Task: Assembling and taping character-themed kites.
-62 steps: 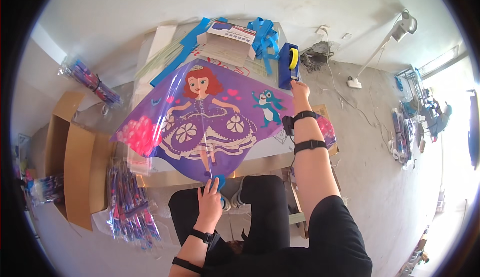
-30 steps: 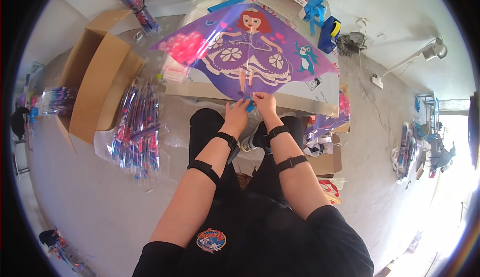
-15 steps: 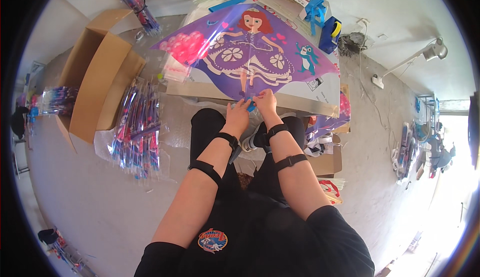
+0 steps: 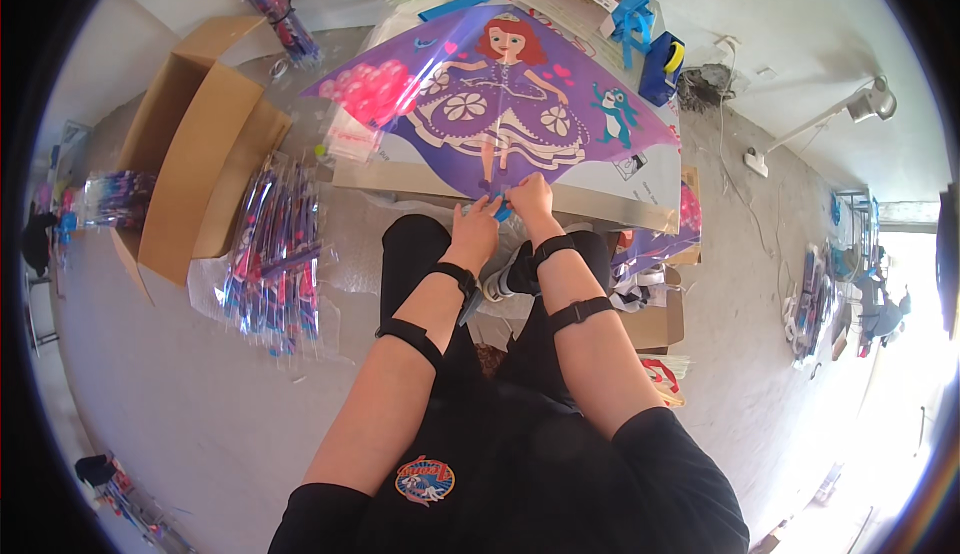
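A purple kite (image 4: 470,154) printed with a red-haired figure in a gown lies spread on a flat cardboard box (image 4: 622,212) in front of my knees. Its lower tip points toward me, and both hands meet there. A short blue strip (image 4: 503,212) shows at that tip, between my fingers. From the left, my left hand (image 4: 476,230) is closed, fingertips pressed on the strip. My right hand (image 4: 532,200) pinches the strip against the kite's tip from the right. The fingers partly hide how the strip is joined to the kite.
Behind the kite sit an open carton (image 4: 565,4), blue ribbons (image 4: 630,22) and a blue tape dispenser (image 4: 662,66). To the left stand a tall cardboard box (image 4: 190,164) and a pile of wrapped kites (image 4: 275,264). A lamp (image 4: 868,102) leans at the right wall.
My hands have shifted slightly at the kite's tip, the right one a little upward. Less of the blue strip shows between the fingers. The kite stays in place.
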`<action>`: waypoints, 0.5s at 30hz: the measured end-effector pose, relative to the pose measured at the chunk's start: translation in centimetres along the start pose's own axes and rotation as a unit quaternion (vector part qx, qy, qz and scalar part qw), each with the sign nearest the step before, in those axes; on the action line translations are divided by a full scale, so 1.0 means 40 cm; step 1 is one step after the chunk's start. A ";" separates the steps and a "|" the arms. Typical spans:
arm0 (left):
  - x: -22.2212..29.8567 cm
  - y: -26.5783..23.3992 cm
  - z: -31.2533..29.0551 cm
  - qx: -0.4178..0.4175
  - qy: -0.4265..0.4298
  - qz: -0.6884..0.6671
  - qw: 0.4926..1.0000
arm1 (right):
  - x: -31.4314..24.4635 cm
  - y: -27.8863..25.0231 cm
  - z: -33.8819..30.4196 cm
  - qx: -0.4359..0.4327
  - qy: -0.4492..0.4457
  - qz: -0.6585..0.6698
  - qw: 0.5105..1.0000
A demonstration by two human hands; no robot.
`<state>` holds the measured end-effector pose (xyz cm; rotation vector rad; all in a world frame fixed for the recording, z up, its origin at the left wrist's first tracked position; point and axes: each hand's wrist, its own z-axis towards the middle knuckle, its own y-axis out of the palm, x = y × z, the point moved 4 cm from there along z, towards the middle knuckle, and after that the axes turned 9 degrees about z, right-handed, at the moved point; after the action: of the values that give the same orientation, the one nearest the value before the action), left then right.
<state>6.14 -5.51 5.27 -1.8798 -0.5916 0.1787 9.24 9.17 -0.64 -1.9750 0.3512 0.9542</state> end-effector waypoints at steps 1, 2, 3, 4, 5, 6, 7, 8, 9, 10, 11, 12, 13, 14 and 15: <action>0.000 -0.002 0.000 0.002 -0.001 -0.006 1.000 | 0.005 0.003 0.007 -0.013 0.013 0.002 1.000; -0.006 0.002 -0.002 0.001 -0.006 -0.012 1.000 | -0.007 0.009 0.000 -0.029 0.027 0.005 0.999; -0.012 0.006 -0.004 0.000 -0.009 -0.012 1.000 | -0.021 0.010 -0.007 -0.032 0.026 0.005 0.999; -0.017 0.011 -0.006 -0.006 -0.013 -0.013 1.000 | -0.032 0.012 -0.011 -0.055 0.049 0.010 0.997; -0.014 0.008 -0.004 -0.011 -0.012 -0.014 1.000 | -0.031 0.009 -0.010 -0.073 0.072 0.016 0.995; -0.010 0.003 -0.002 -0.010 -0.011 -0.015 1.000 | -0.035 0.003 -0.007 -0.071 0.072 0.015 0.995; -0.007 0.000 0.000 -0.014 -0.009 -0.013 1.000 | -0.040 -0.002 -0.003 -0.075 0.070 -0.010 0.995; -0.010 0.003 -0.001 -0.018 -0.010 -0.012 1.000 | -0.054 -0.002 -0.007 -0.082 0.067 -0.036 0.994; -0.012 0.005 -0.002 -0.018 -0.011 -0.012 1.000 | -0.066 -0.006 -0.011 -0.083 0.066 -0.036 0.994; -0.014 0.007 -0.003 -0.010 -0.013 -0.017 1.000 | -0.077 -0.007 -0.015 -0.108 0.071 -0.041 0.991; -0.013 0.004 -0.005 -0.002 -0.013 -0.021 1.000 | -0.086 -0.010 -0.019 -0.133 0.077 -0.047 0.987; -0.012 0.004 -0.005 -0.003 -0.013 -0.022 1.000 | -0.096 -0.015 -0.022 -0.133 0.077 -0.047 0.987; -0.010 0.004 -0.006 -0.004 -0.010 -0.020 1.000 | -0.105 -0.019 -0.025 -0.136 0.082 -0.055 0.986; -0.009 0.006 -0.004 -0.004 -0.006 -0.018 1.000 | -0.104 -0.020 -0.020 -0.138 0.085 -0.062 0.985; -0.008 0.009 -0.003 -0.003 -0.005 -0.018 1.000 | -0.104 -0.024 -0.012 -0.137 0.085 -0.061 0.985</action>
<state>6.02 -5.85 4.96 -1.8747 -0.6333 0.1635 7.25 8.85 3.14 -2.3090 0.1962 0.7916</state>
